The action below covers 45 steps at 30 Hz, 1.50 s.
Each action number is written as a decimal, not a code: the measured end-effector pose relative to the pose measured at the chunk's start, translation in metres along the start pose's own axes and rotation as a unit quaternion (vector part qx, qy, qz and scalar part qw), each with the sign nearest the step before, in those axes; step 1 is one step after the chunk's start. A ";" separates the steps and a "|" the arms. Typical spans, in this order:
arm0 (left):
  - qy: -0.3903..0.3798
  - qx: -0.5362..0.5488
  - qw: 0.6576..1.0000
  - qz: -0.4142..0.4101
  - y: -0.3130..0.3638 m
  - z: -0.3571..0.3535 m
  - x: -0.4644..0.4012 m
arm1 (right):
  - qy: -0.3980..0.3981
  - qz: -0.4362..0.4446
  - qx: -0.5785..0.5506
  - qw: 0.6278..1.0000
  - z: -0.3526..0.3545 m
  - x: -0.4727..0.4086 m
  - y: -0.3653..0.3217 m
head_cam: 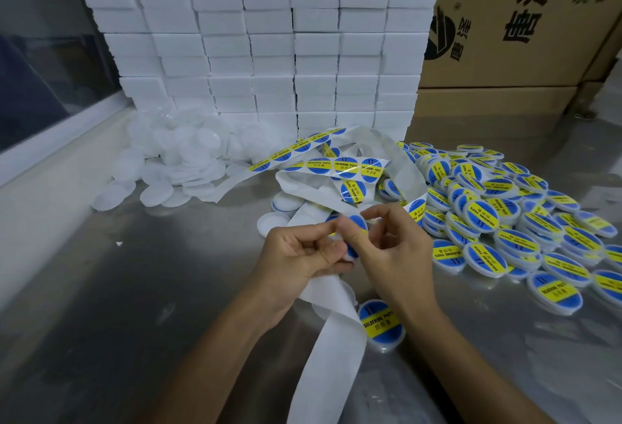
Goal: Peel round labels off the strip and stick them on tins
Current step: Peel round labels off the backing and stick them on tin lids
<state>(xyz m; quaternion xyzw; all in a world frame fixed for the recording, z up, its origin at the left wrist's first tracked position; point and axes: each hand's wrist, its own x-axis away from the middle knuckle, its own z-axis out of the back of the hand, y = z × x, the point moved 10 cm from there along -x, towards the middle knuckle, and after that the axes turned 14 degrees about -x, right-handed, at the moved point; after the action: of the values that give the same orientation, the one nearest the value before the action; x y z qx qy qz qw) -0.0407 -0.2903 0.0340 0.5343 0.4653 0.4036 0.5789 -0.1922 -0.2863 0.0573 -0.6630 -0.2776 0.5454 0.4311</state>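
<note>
My left hand [299,253] pinches the white backing strip [331,332], which trails down toward me. My right hand [393,248] grips a round blue-and-yellow label [356,226] between thumb and forefinger, right against the left fingers; whether a tin sits behind the label I cannot tell. The label strip [343,166] with several unpeeled labels loops across the middle of the steel table. One labelled tin [380,324] lies just under my right wrist. A heap of labelled tins [498,211] spreads to the right. Plain white tins [175,157] are piled at the left.
A wall of stacked white boxes [269,39] stands behind the work area. Brown cardboard cartons [518,29] stand at the back right. A window ledge [50,150] runs along the left. The steel table [117,305] stretches toward me at the front left.
</note>
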 end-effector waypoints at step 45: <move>0.102 0.029 0.994 0.027 -0.001 0.026 0.000 | -0.077 -0.071 -0.182 0.978 -0.014 -0.005 0.011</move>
<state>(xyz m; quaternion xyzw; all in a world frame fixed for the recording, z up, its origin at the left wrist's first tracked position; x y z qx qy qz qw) -0.0157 -0.2967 0.0332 0.5193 0.5188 0.4575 0.5019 -0.1811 -0.2997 0.0504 -0.6652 -0.4505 0.5031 0.3184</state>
